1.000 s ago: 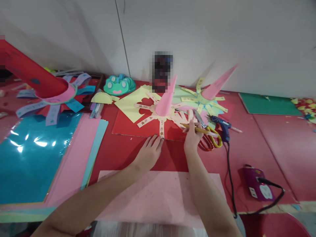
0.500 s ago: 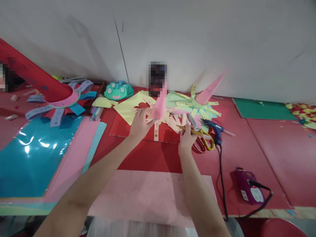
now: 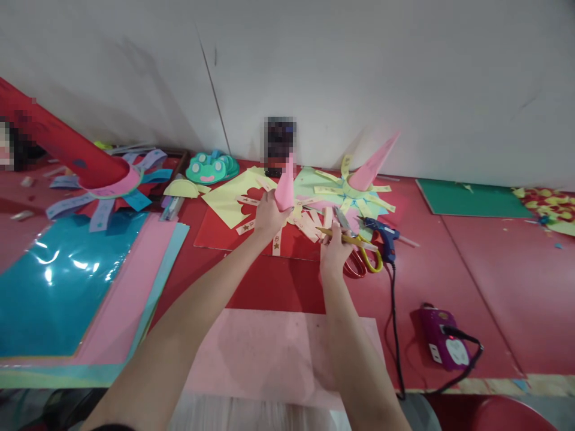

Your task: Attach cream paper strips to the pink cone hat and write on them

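A pink paper cone [image 3: 284, 190] stands on a round yellow base with paper strips fanned out around it, some bearing letters and stars. My left hand [image 3: 268, 216] is closed at the cone's lower left, its fingertips partly hidden. In my right hand [image 3: 335, 254] is a slim gold-coloured pen [image 3: 348, 238], pinched between the fingers and lying nearly level. Just beyond that hand are loose pale strips [image 3: 308, 226], and to its right lie red-handled scissors [image 3: 356, 265] and yellow-handled scissors [image 3: 372, 254].
A second pink cone [image 3: 374, 164] with yellow strips stands behind right. A blue glue gun [image 3: 384, 233] has a cable leading to a purple power box [image 3: 445, 338]. At left are a red tube [image 3: 90, 158], a green frog cutout [image 3: 209, 167] and a blue glossy sheet [image 3: 58, 287].
My left hand has moved a little right and up against the cone's base, uncovering a lettered strip at the left. My right hand still holds the pen. The view has shifted slightly.
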Tool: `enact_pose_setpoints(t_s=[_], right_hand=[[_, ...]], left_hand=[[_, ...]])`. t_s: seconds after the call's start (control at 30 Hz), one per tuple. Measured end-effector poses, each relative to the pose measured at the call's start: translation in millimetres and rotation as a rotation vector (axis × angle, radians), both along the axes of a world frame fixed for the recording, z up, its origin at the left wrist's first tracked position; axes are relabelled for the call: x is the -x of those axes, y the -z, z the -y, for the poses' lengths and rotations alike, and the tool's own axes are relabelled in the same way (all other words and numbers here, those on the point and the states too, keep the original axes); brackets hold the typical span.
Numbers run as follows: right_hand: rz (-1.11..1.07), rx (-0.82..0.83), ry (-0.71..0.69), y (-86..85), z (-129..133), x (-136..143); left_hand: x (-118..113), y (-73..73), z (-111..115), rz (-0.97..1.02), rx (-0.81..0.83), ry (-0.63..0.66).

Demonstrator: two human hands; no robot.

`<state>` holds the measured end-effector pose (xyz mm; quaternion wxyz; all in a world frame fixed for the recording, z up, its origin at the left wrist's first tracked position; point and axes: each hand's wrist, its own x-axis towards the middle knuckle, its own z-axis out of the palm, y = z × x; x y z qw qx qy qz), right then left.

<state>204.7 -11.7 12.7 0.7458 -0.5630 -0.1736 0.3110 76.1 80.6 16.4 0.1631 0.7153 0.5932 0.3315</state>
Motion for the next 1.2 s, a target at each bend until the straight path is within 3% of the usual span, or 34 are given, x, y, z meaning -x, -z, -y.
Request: enact_pose_setpoints(t_s=[0.13, 0.3, 0.4, 0.47, 0.53, 0.67, 0.8, 1.0, 1.2], right_hand=[[0.014, 0.024, 0.058, -2.4, -0.2, -9.3], [-0.015, 0.026, 0.113, -3.9, -1.2, -21.4], [-0.033, 0.008, 0.157, -4.9, -2.1, -23.9], [-0.044, -0.005, 0.180, -5.1, -2.9, -24.0], [-0.065, -0.006, 0.197, -4.4, -4.0, -23.8], [-0.092, 0.017, 0.207, -1.1, -6.2, -23.5], [-0.085, 0.031, 0.182, 1.0, -6.1, -22.9], [-0.071, 0.040, 0.189, -0.9, -6.1, -20.6], [-0.103, 0.008, 0.196, -5.2, -5.5, -20.4]], left_hand=[[8.6, -18.4, -2.8, 0.065, 0.032, 0.011], [28.7, -60.7, -15.1, 0.278, -0.044, 0.041], [40.6, -85.0, -19.0, 0.337, -0.053, 0.174], [45.5, -91.4, -18.9, 0.308, -0.014, 0.289], [47.1, -86.4, -17.9, 0.262, 0.078, 0.374], [44.0, -52.9, -17.2, 0.220, 0.255, 0.423], [42.0, -28.9, -19.9, 0.195, 0.280, 0.486], [41.9, -31.2, -29.8, 0.138, 0.303, 0.558], [57.9, -29.0, -20.4, 0.070, 0.242, 0.465]])
